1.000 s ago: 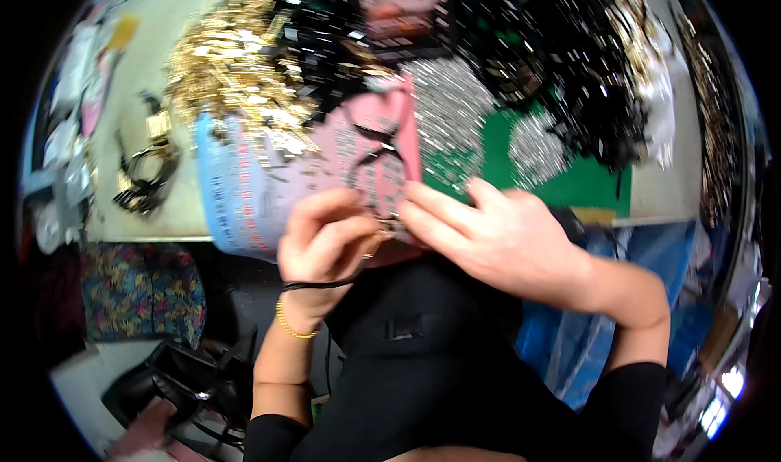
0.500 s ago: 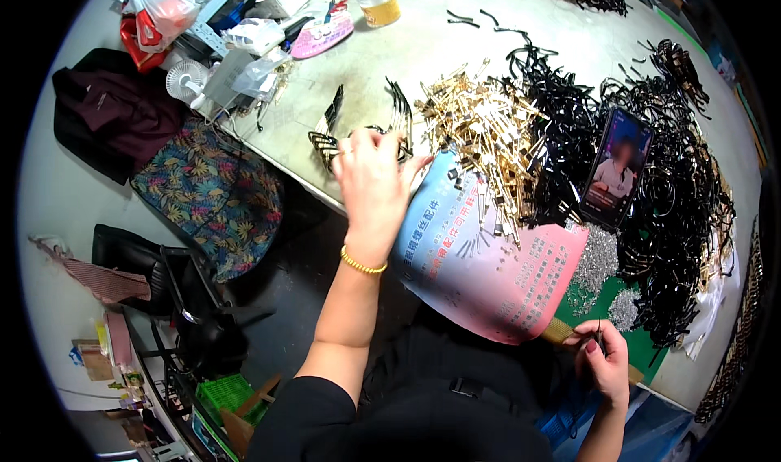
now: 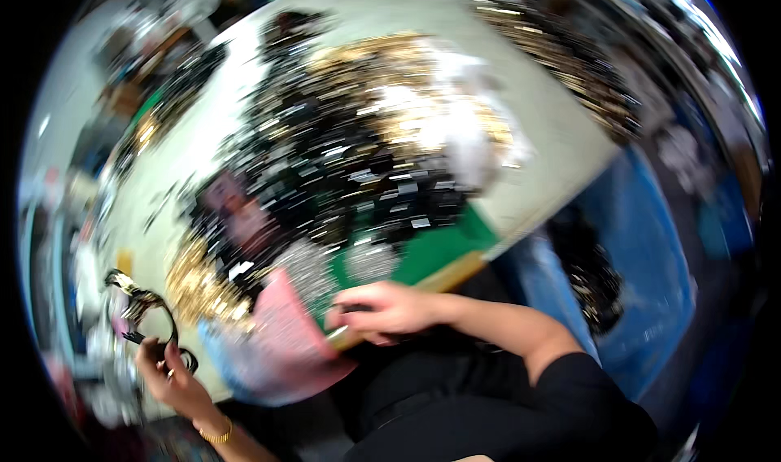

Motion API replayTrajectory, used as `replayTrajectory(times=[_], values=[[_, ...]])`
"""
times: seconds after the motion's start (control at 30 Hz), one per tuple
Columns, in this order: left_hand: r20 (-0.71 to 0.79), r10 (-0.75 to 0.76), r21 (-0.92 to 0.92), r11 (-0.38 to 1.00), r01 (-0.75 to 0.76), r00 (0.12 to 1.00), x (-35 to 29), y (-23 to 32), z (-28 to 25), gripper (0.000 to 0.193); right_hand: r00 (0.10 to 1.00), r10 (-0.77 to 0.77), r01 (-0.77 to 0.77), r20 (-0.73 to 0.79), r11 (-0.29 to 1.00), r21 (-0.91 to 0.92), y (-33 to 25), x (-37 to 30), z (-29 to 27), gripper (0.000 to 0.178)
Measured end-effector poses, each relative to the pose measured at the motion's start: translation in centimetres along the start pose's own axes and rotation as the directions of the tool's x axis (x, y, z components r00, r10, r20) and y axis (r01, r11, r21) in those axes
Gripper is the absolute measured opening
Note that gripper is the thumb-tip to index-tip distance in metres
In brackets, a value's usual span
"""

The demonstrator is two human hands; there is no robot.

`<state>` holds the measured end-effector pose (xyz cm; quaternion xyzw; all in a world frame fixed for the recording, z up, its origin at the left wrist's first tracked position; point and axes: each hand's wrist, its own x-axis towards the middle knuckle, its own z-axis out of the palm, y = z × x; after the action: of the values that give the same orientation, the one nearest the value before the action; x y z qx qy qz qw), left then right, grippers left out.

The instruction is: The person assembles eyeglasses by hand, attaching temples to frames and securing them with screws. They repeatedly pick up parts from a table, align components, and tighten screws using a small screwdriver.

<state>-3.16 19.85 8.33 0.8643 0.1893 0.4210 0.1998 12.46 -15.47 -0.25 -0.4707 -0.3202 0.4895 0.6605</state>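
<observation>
My left hand [image 3: 172, 385], with a yellow beaded bracelet at the wrist, is closed on a small bunch of curved black-and-gold eyeglass temples [image 3: 153, 303]. They stick up past the fingertips at the table's left side. My right hand [image 3: 389, 309] is closed round a slim dark tool [image 3: 354, 307], most of it inside the fingers, over the table's near edge. Between the hands lies a pink-and-blue printed mat [image 3: 289, 344]. Gold metal pieces [image 3: 199, 279] are heaped at its far left. Motion smears most of the picture.
Black eyeglass temples [image 3: 325, 153] cover the middle table. Among them lies a lit phone [image 3: 236, 210]. Two heaps of tiny silver parts [image 3: 305, 271] sit by a green mat [image 3: 443, 242]. More temples [image 3: 569, 67] line the far right edge. A blue plastic bag [image 3: 651, 242] holds dark pieces.
The view has swung to the right. My left hand, earlier down at the bunches on the table, now has a bunch of temples in its grip. My right hand still grips the slim tool.
</observation>
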Motion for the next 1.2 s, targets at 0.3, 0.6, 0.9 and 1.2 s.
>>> replayTrajectory(times=[0.3,0.6,0.9,1.2], values=[[0.362,0.889,-0.645,0.455,-0.614,0.279,-10.7,45.5,26.0,0.045,0.97,0.064,0.058,-0.236,0.877,0.476,5.0,0.0,-2.8,0.028],[0.616,0.699,-0.363,0.661,-0.657,0.363,-16.4,54.4,40.9,0.073,0.974,-0.156,0.193,-0.164,0.951,0.241,0.7,-1.8,-0.8,0.039],[0.152,0.883,-0.474,0.459,-0.751,0.444,-3.7,43.9,27.2,0.04,0.958,-0.117,0.159,-0.262,0.977,0.143,2.0,-1.8,-2.4,0.031],[0.293,0.146,-0.249,0.966,-0.072,0.945,-0.8,13.0,11.5,0.018,0.902,-0.009,-0.102,-0.433,0.967,-0.233,-4.5,-6.8,-0.8,0.011]])
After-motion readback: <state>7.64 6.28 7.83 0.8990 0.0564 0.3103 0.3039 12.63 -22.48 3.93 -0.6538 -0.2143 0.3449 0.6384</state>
